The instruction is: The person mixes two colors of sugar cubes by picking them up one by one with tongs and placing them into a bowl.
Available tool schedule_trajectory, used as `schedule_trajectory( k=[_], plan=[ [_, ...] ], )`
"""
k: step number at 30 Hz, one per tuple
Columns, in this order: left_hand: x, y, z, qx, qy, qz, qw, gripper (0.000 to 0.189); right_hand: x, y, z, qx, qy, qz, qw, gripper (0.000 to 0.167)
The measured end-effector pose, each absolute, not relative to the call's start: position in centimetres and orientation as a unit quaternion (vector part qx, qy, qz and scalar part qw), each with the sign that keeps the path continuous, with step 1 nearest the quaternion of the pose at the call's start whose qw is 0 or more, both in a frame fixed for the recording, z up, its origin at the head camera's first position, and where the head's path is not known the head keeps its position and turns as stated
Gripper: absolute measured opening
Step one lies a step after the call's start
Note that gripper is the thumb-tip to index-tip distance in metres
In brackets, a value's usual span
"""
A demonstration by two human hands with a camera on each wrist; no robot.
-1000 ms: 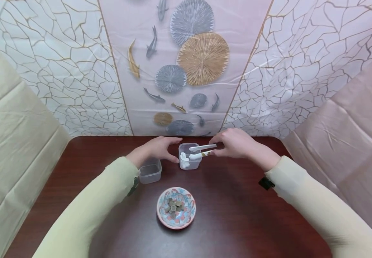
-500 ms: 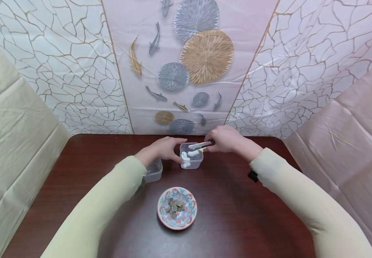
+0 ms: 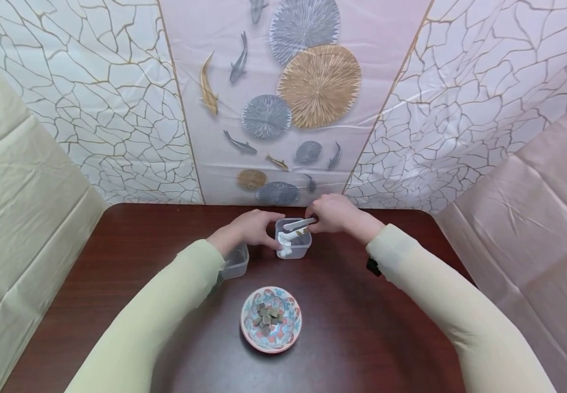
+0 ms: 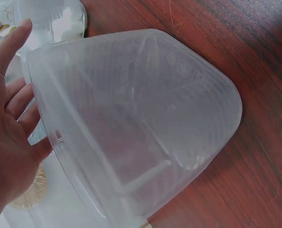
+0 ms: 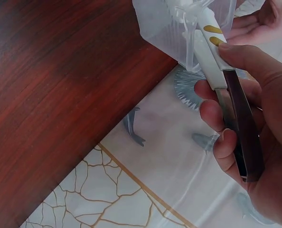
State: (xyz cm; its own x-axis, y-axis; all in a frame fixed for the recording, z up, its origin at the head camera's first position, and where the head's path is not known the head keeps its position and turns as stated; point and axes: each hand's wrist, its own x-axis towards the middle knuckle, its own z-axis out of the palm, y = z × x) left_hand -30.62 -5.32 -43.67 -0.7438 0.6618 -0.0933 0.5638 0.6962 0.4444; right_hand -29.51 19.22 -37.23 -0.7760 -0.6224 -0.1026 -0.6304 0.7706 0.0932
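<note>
My left hand (image 3: pixel 253 226) holds a small clear plastic container (image 3: pixel 300 251) from its left side, thumb at the front corner and fingers toward the back. Several white pieces (image 3: pixel 285 250) lie inside, at the container's left. From the right, my right hand (image 3: pixel 335 213) grips a pair of tongs (image 3: pixel 299 224), white at the front with gold marks and dark on the handle (image 5: pixel 243 123). The white tips reach down into the container beside the pieces; whether they pinch one cannot be told.
A second clear plastic container (image 3: pixel 236 266) stands under my left wrist and fills much of the left wrist view. Nearer the front is a patterned bowl (image 3: pixel 248 334) with several grey-brown cubes (image 3: pixel 270 315). A patterned cloth backdrop (image 3: pixel 273 164) rises behind the dark wooden table (image 3: pixel 372 327).
My right hand has moved left with the tongs, bringing their tips deeper into the container toward the white pieces. My left hand has shifted right and its thumb has met the container.
</note>
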Motion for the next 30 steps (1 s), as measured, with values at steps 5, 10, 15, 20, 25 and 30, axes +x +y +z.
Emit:
schedule_trajectory(
  k=[5,10,15,20,25,30],
  plan=[
    [-30.7,-5.4,-43.7,0.339,0.911,0.201,0.121,0.087,-29.8,18.8,-37.4,-0.336,0.938,0.066,0.043,0.013],
    [-30.7,-5.5,-43.8,0.340,0.910,0.207,0.119,0.086,-30.1,18.5,-37.5,-0.337,0.938,0.067,0.045,0.013],
    [-30.8,-5.6,-44.1,0.342,0.908,0.211,0.120,0.086,-30.3,18.1,-37.5,-0.322,0.942,0.069,0.059,0.016],
    [-30.9,-5.6,-44.2,0.339,0.908,0.211,0.125,0.086,-30.4,17.7,-37.5,-0.319,0.942,0.084,0.067,0.019],
    [-30.7,-5.6,-44.0,0.339,0.908,0.212,0.125,0.086,-30.6,17.4,-37.6,-0.321,0.940,0.088,0.077,0.017],
    [-30.7,-5.7,-44.1,0.341,0.907,0.216,0.122,0.085,-30.3,17.1,-37.3,-0.332,0.936,0.087,0.081,0.012]
  ],
)
